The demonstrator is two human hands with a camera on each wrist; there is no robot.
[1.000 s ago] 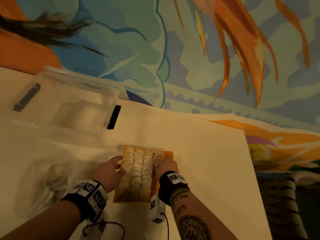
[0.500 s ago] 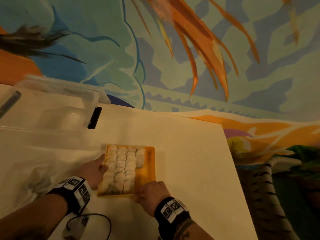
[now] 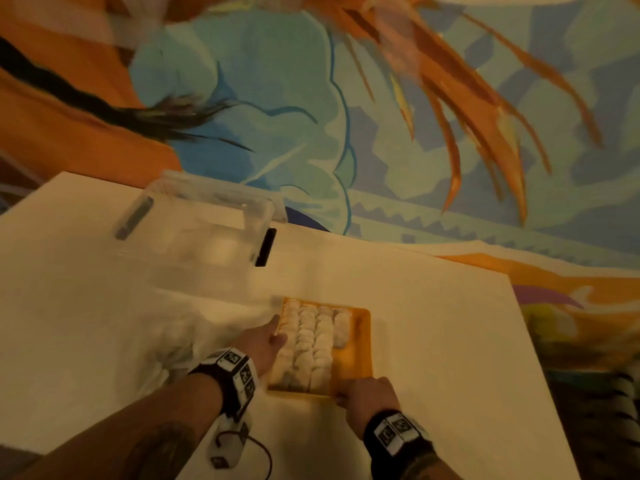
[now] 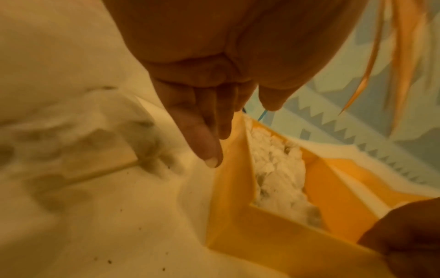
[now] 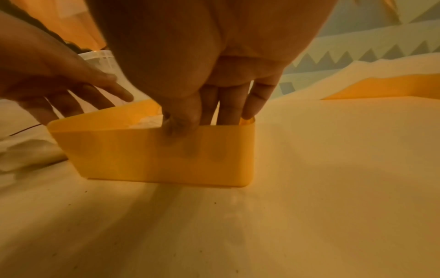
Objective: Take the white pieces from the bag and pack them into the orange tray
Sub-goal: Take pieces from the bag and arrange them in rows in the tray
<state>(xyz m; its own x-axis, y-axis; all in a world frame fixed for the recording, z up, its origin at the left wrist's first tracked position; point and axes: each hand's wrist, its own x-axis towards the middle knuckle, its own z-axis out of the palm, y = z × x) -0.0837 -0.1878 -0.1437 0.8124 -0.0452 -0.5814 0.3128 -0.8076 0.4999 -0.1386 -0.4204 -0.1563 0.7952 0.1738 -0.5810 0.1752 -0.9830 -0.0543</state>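
Observation:
The orange tray (image 3: 360, 341) lies on the table, with rows of white pieces (image 3: 308, 344) filling most of it; a strip along its right side is bare. My left hand (image 3: 277, 332) lies with straight fingers (image 4: 209, 150) against the tray's left wall (image 4: 231, 178). My right hand (image 3: 341, 393) pinches the near wall (image 5: 166, 156) by the right corner, thumb outside and fingers (image 5: 228, 112) inside. The crumpled clear bag (image 3: 114, 341) lies left of the tray; its contents are blurred.
A clear plastic box (image 3: 207, 230) with a black latch stands at the back left of the white table (image 3: 433, 358). The table's right edge runs close to the tray's right. A small device with a cable (image 3: 228, 445) lies near my left wrist.
My right hand has come back from the far end of the pieces to the tray's near wall and pinched it. The left hand stays at the left wall.

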